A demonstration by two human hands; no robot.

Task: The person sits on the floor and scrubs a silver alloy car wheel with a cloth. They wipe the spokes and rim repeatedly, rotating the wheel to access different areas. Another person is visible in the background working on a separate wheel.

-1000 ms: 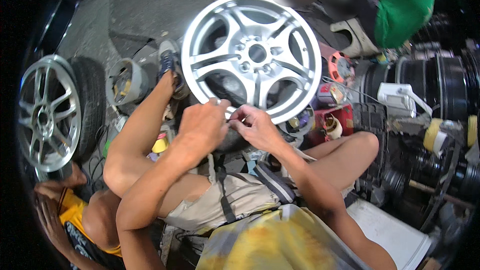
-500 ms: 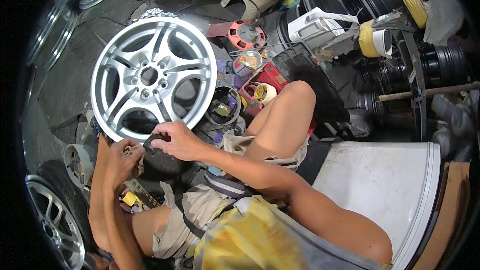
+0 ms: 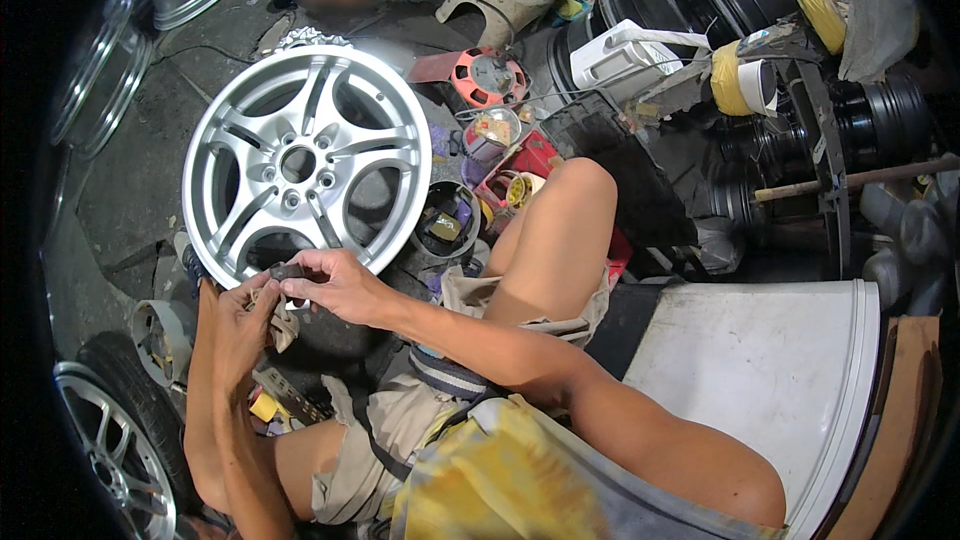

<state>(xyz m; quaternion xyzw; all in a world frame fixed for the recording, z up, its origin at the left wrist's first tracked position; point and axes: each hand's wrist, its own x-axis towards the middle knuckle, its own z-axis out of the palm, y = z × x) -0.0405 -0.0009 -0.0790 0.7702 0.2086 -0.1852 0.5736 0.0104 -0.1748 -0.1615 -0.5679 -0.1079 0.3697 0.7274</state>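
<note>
A silver alloy wheel rim [image 3: 375, 155] lies face up in front of me. At its near edge my two hands meet. My right hand [image 3: 340, 287] pinches a small dark grey pad [image 3: 287, 271], perhaps a piece of sandpaper; its exact kind does not show. My left hand [image 3: 250, 315] is closed on a crumpled beige cloth [image 3: 286, 328], which hangs below the fingers. The left fingertips are against the near end of the pad, so the two hands almost touch.
Right of the rim stand a round tub [image 3: 446, 217] of small items, a red tray [image 3: 538, 152] and an orange-red round part [image 3: 490, 76]. More rims lean at left, with a tyred wheel [image 3: 115, 450] at lower left. A white panel [image 3: 750, 380] lies at right.
My right hand has moved slightly left with the dark pad, toward my left hand. The pad has turned, and the cloth now hangs more to the right.
</note>
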